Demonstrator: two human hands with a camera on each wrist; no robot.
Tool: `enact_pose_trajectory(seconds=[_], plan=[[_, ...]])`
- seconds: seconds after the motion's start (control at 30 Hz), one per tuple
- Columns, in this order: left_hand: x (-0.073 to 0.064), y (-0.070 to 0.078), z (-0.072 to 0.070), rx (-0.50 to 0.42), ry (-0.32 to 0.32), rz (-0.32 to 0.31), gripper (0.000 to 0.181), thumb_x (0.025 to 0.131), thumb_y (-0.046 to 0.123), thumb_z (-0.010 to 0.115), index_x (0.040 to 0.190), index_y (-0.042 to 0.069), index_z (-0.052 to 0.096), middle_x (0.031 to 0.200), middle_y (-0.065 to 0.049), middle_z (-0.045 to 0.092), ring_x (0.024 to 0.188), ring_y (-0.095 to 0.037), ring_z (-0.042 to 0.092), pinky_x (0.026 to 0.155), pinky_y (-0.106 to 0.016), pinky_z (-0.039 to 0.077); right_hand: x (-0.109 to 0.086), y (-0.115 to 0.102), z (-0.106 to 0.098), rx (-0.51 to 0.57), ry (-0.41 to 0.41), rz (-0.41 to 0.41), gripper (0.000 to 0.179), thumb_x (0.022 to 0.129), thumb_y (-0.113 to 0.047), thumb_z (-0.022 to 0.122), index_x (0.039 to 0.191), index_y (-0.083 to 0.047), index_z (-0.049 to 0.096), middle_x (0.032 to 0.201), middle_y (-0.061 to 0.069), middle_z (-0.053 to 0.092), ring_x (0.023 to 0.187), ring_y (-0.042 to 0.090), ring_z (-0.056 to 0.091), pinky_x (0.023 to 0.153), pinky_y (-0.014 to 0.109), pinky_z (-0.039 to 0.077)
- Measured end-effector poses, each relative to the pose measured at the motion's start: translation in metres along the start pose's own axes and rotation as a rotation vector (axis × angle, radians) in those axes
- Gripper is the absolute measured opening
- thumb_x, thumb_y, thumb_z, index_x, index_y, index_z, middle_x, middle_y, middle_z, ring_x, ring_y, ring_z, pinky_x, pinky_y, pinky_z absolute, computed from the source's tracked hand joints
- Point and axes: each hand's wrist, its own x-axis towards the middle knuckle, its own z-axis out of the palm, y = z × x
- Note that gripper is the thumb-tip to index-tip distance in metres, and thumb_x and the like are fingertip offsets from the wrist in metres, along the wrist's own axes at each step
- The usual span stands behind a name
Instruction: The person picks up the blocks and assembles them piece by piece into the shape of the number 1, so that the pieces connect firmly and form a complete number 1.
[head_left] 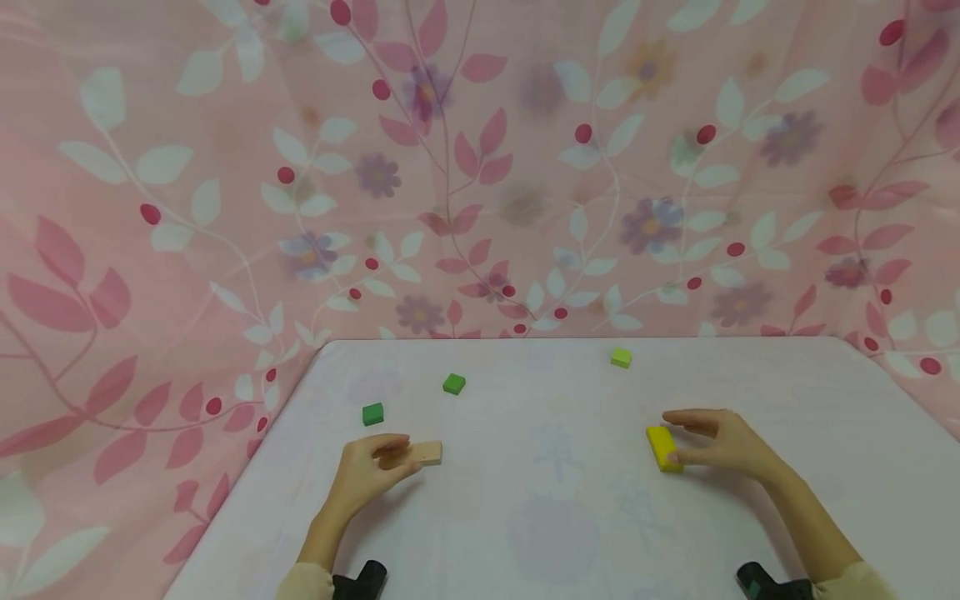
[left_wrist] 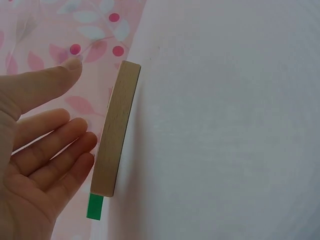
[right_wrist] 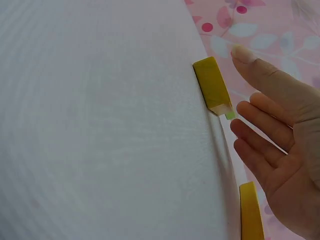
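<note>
On the left side of the table, my left hand point(head_left: 372, 473) hovers over a plain wooden block point(head_left: 429, 453) and hides part of it. The left wrist view has the fingers loosely bent, with a gap between thumb and fingers, beside the long wooden block point(left_wrist: 116, 130). At the right, my right hand point(head_left: 727, 446) is beside a yellow block point(head_left: 663, 448). Seen from the right wrist, its fingers are relaxed and apart from a yellow block point(right_wrist: 213, 86). A second yellow block point(right_wrist: 251, 212) shows lower in that view; I cannot make it out in the head view.
A dark green block point(head_left: 372, 414) lies just beyond my left hand, and another green block point(head_left: 453, 384) farther back. Near the far edge is a light green block point(head_left: 621, 358). Floral pink cloth point(head_left: 480, 167) hangs behind the white table point(head_left: 555, 533).
</note>
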Motion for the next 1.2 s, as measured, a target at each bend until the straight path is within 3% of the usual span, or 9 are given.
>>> enact_pose_trajectory(seconds=[0.1, 0.2, 0.57, 0.87, 1.2], plan=[[-0.001, -0.001, 0.000, 0.005, 0.011, -0.010, 0.040, 0.060, 0.019, 0.082, 0.092, 0.001, 0.068, 0.085, -0.003, 0.068, 0.083, -0.019, 0.062, 0.074, -0.039, 0.049, 0.001, 0.001, 0.002, -0.017, 0.000, -0.025, 0.057, 0.065, -0.029, 0.078, 0.113, -0.004, 0.060, 0.113, 0.010, 0.060, 0.102, 0.018, 0.056, 0.084, 0.018, 0.042], [-0.001, -0.002, 0.000, 0.012, 0.026, -0.016, 0.040, 0.059, 0.018, 0.082, 0.091, 0.000, 0.068, 0.087, -0.004, 0.068, 0.084, -0.020, 0.062, 0.076, -0.041, 0.048, 0.002, 0.003, 0.004, -0.054, 0.001, -0.048, 0.057, 0.064, -0.031, 0.078, 0.112, -0.005, 0.061, 0.111, 0.008, 0.061, 0.101, 0.012, 0.055, 0.084, 0.019, 0.043], [-0.003, -0.009, -0.003, 0.077, 0.053, -0.057, 0.042, 0.057, 0.018, 0.083, 0.092, 0.000, 0.068, 0.089, -0.006, 0.068, 0.089, -0.024, 0.061, 0.082, -0.043, 0.045, 0.004, 0.007, 0.007, -0.141, -0.029, -0.030, 0.058, 0.063, -0.040, 0.077, 0.111, -0.009, 0.063, 0.109, 0.002, 0.062, 0.104, 0.019, 0.053, 0.086, 0.040, 0.043], [-0.006, -0.017, -0.003, 0.095, 0.047, -0.086, 0.043, 0.057, 0.013, 0.082, 0.094, -0.002, 0.067, 0.091, -0.012, 0.066, 0.088, -0.028, 0.061, 0.079, -0.042, 0.047, 0.003, 0.010, 0.007, -0.166, -0.033, -0.038, 0.058, 0.063, -0.041, 0.076, 0.110, -0.011, 0.063, 0.107, 0.001, 0.063, 0.101, 0.014, 0.054, 0.084, 0.025, 0.045], [-0.006, -0.023, -0.003, 0.097, 0.028, -0.077, 0.037, 0.058, 0.000, 0.079, 0.093, -0.002, 0.067, 0.090, -0.012, 0.066, 0.087, -0.026, 0.061, 0.076, -0.039, 0.048, 0.002, 0.010, 0.008, -0.157, -0.012, -0.037, 0.056, 0.062, -0.040, 0.077, 0.109, -0.012, 0.064, 0.105, 0.000, 0.064, 0.099, 0.009, 0.054, 0.083, 0.022, 0.044]])
